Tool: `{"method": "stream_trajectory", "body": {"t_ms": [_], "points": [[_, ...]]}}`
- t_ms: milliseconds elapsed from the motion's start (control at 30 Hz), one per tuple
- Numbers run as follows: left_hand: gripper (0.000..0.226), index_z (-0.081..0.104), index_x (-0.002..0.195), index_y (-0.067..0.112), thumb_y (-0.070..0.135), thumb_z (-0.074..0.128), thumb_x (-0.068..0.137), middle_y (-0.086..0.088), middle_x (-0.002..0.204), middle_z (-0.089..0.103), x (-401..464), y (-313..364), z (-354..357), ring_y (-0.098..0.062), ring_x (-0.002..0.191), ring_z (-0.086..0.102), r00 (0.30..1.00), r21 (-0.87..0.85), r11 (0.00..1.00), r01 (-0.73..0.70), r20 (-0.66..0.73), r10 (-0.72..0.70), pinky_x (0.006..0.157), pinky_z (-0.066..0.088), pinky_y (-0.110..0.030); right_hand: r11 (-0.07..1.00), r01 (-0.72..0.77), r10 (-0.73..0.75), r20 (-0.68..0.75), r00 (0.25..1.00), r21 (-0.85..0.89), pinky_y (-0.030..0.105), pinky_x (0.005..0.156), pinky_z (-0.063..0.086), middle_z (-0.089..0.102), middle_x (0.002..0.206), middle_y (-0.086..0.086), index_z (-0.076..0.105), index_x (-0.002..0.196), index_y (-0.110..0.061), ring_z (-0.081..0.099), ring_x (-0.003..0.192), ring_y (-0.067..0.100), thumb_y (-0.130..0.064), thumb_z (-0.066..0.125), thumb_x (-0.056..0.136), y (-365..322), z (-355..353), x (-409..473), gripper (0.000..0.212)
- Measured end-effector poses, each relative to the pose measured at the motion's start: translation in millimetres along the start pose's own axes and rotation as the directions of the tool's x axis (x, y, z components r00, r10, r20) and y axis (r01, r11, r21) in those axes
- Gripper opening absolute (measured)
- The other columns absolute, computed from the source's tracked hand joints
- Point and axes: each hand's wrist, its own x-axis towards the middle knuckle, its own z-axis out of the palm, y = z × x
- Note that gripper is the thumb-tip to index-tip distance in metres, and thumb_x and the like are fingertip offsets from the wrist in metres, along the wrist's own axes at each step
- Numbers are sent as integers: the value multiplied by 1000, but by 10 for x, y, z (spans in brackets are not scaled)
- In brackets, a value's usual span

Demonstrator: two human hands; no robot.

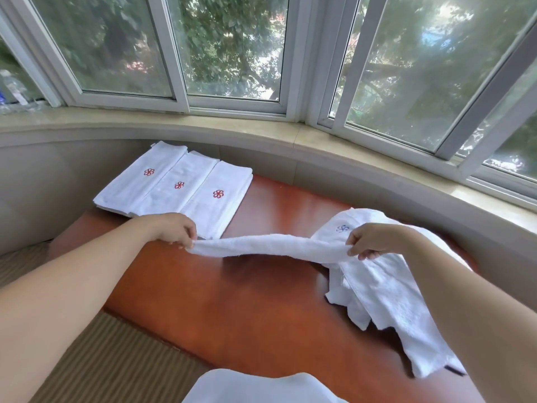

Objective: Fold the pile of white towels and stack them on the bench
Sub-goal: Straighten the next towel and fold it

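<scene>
A white towel (270,247) is stretched in the air above the red-brown wooden bench (232,301). My left hand (174,229) pinches its left end and my right hand (370,239) pinches its right end. Under my right hand lies a loose pile of white towels (386,292), the top one showing a blue flower mark. At the bench's far left lie three folded white towels (174,187), overlapping side by side, each with a red flower mark.
A beige stone window sill (232,126) curves behind the bench below large windows. Striped carpet (110,365) covers the floor at the lower left. White cloth (261,388) shows at the bottom edge of the view.
</scene>
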Motion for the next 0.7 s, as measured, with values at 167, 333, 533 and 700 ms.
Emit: {"method": "stream_trajectory", "body": {"t_ms": [167, 333, 533, 700], "points": [[18, 70, 101, 10, 7, 78, 85, -3, 77, 64, -61, 0, -153, -11, 65, 59, 966, -137, 984, 117, 245, -81, 57, 46, -21, 988, -84, 73, 90, 993, 127, 22, 54, 50, 63, 71, 5, 66, 105, -11, 59, 57, 14, -1, 71, 88, 39, -128, 0, 21], [18, 73, 103, 10, 6, 74, 85, -5, 78, 75, 145, 26, -390, -14, 66, 68, 973, -312, 950, 12, -215, -83, 67, 58, -27, 945, 56, 47, -303, 952, 323, 26, 64, 62, 74, 79, 10, 68, 111, -4, 74, 66, 17, 3, 66, 89, -122, -216, 226, 24], [66, 37, 150, 36, 33, 71, 93, -6, 155, 35, 533, 57, 483, -28, 118, 55, 914, -325, 946, -15, -389, -119, 93, 48, -38, 907, 203, 44, -563, 825, 368, 41, 95, 53, 58, 133, 7, 51, 141, -20, 62, 116, 29, -14, 68, 91, -152, 612, 615, 53], [57, 48, 150, 22, 27, 67, 96, -6, 156, 42, 608, -158, 1624, -21, 124, 53, 974, -375, 919, 122, -131, -183, 92, 42, -29, 940, -38, 107, -187, 977, 340, 38, 98, 48, 62, 135, 17, 59, 138, -8, 60, 122, 31, -14, 68, 96, 286, 1720, 953, 43]]}}
